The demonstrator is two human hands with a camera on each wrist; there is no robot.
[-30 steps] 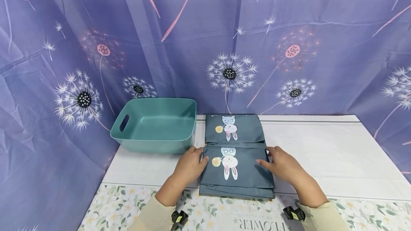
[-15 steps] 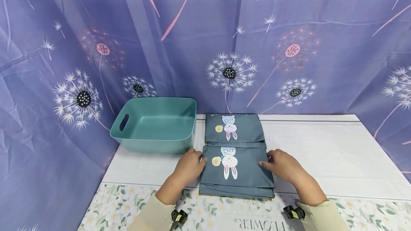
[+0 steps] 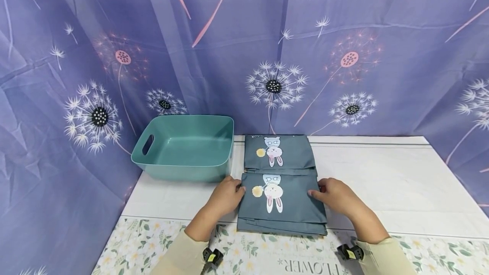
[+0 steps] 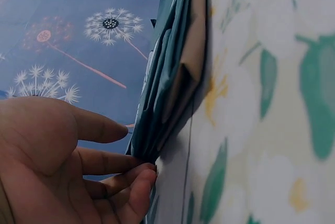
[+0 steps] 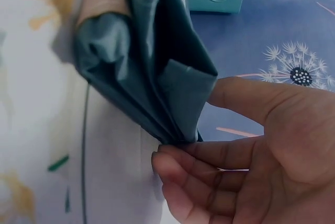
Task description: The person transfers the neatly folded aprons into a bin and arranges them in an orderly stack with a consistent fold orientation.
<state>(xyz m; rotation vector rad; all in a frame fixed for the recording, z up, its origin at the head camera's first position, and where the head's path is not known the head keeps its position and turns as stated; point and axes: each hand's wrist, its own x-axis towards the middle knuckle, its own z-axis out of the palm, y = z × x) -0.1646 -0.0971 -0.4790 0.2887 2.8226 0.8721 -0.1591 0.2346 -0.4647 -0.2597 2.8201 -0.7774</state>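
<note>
A dark teal folded cloth with a printed rabbit (image 3: 282,198) lies in front of me in the head view, in several layers. My left hand (image 3: 226,195) holds its left edge, thumb toward the top and fingers at the lower layers. On the opposite side my right hand (image 3: 338,196) pinches the right edge, its thumb resting on the upper face. The right wrist view shows the layers of the cloth (image 5: 141,72) bunched and gaping near the fingers. Part of its brown underside (image 4: 194,35) shows in the left wrist view. Several right fingertips are hidden in the head view.
A second folded teal cloth with the same rabbit (image 3: 296,152) lies just behind the first. To the left stands a green plastic basket (image 3: 183,173) with a handle hole. The table (image 3: 382,181) has a white and floral cover; a purple dandelion curtain (image 3: 229,75) hangs behind.
Both thumbs have drawn back slightly toward the side edges of the front cloth. The cloths and the basket have stayed in place.
</note>
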